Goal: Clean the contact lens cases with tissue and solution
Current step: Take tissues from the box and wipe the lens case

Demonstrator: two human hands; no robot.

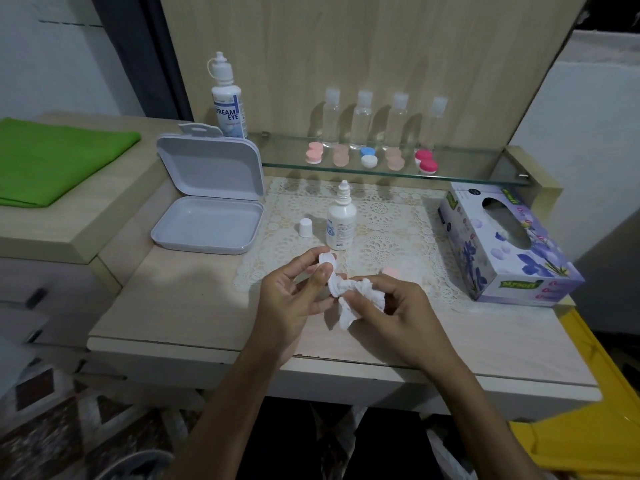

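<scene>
1. Both hands are up over the front middle of the counter, working close together.
2. The left hand grips a white lens case, thumb pressed along it, fingers curled behind.
3. The right hand pinches a crumpled white tissue, and that tissue is twisted right into the case.
4. Just behind the hands, on the lace mat in the counter's middle, a small white solution bottle stands upright with its tip bare.
5. Its white cap stands beside it, to the left, not touching.
6. There's a blurry pink spot on the mat near the right hand; can't tell what it is.
7. Left side of the counter: a grey hinged box, lid propped open.
8. Right edge: a floral tissue box, slot facing up.
9. Further back, the glass shelf carries a row of lens cases in pink, peach, blue-and-white and red.
10. Behind those, four clear bottles stand against the back panel.
11. Far left of the shelf, a big solution bottle stands upright.
12. Off to the far left, a folded green cloth lies on a raised ledge.
</scene>
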